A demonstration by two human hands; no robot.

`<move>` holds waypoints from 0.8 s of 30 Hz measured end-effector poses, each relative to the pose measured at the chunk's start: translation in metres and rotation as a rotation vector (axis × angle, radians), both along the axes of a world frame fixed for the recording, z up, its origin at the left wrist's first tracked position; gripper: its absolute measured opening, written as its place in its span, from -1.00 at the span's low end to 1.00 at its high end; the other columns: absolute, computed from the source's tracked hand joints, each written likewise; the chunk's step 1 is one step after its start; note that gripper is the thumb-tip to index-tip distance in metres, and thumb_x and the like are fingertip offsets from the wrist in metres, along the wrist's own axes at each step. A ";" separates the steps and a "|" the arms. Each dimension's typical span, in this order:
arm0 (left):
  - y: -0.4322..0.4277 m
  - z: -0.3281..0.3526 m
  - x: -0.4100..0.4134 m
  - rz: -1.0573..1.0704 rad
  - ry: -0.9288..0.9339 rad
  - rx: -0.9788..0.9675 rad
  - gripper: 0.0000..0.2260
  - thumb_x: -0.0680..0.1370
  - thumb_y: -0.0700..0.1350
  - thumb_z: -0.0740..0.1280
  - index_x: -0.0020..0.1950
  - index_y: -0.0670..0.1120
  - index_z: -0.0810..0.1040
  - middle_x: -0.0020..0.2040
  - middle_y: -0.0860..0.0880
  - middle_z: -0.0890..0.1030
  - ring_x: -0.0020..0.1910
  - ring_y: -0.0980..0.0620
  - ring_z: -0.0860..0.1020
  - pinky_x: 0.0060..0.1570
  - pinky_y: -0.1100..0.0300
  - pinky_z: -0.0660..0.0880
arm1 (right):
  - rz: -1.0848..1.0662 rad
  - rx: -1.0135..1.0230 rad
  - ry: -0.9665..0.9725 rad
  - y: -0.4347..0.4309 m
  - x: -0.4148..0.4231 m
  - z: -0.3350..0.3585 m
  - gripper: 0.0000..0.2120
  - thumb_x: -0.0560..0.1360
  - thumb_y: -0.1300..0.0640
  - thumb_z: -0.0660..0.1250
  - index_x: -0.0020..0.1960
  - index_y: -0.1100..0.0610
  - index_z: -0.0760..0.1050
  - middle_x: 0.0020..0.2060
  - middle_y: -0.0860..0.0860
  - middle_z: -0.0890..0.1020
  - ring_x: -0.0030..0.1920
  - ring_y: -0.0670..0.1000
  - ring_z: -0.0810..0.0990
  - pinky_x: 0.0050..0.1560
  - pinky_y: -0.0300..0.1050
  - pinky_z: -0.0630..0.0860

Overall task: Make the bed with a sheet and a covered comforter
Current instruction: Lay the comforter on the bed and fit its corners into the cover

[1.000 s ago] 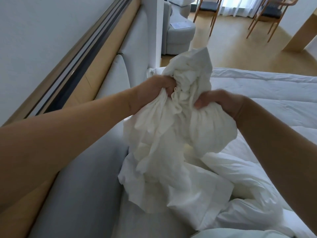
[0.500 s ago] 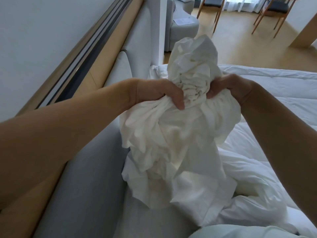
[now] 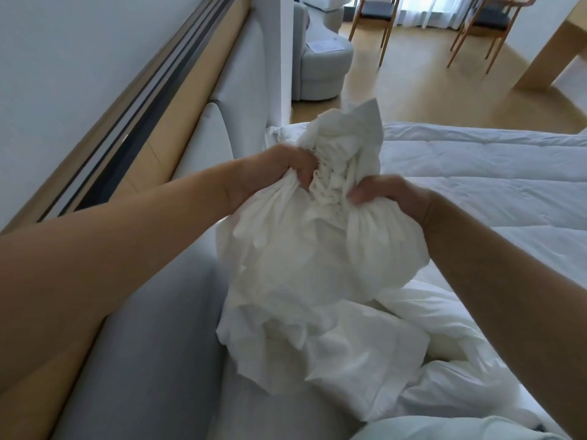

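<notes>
1. While it is gathered into one crumpled bundle, the white sheet [image 3: 317,249] is held up over the head end of the bed, beside the padded headboard [image 3: 152,344]; its lower folds hang down and touch the bedding below.
2. Two hands hold the bundle near its top, where a puckered, gathered edge shows between them.
   - Left hand [image 3: 279,173]: fingers curled tightly round a fistful of the sheet, on the headboard side.
   - Right hand [image 3: 390,198]: fingers and thumb closed on a second fistful, on the mattress side.
   - The hands are near each other but do not touch; a short tuft of sheet stands up above them.
3. One white quilted comforter [image 3: 476,173] lies across the bed behind and to the right of the bundle. Its near part is rumpled under the hanging sheet; its far part lies flat.
4. One strip of pale fabric [image 3: 444,430] shows at the bottom edge of the view; what it is cannot be told.
5. One wood-trimmed wall panel [image 3: 178,128] with dark strips runs above the headboard.
6. Beyond the bed, on the wooden floor [image 3: 428,90]:
   - one grey upholstered armchair [image 3: 327,71], with one sheet of paper [image 3: 325,46] lying on it;
   - two wooden chairs with dark seats, one [image 3: 371,23] near the armchair and one [image 3: 486,30] further right.
</notes>
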State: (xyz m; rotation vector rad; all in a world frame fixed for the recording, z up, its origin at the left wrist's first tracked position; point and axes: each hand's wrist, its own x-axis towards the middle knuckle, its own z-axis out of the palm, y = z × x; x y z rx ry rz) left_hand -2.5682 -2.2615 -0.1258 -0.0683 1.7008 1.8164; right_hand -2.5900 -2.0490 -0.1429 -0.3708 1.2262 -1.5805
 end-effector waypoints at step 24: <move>-0.005 0.001 0.012 -0.290 -0.123 0.073 -0.60 0.08 -0.33 0.37 -0.12 -0.17 0.75 -0.15 -0.18 0.71 -0.23 -0.13 0.71 -0.26 0.04 0.66 | -0.099 0.055 0.147 0.006 -0.019 0.017 -0.51 0.12 0.26 0.35 0.05 0.19 0.68 -0.05 0.20 0.66 -0.01 0.23 0.62 0.15 0.12 0.53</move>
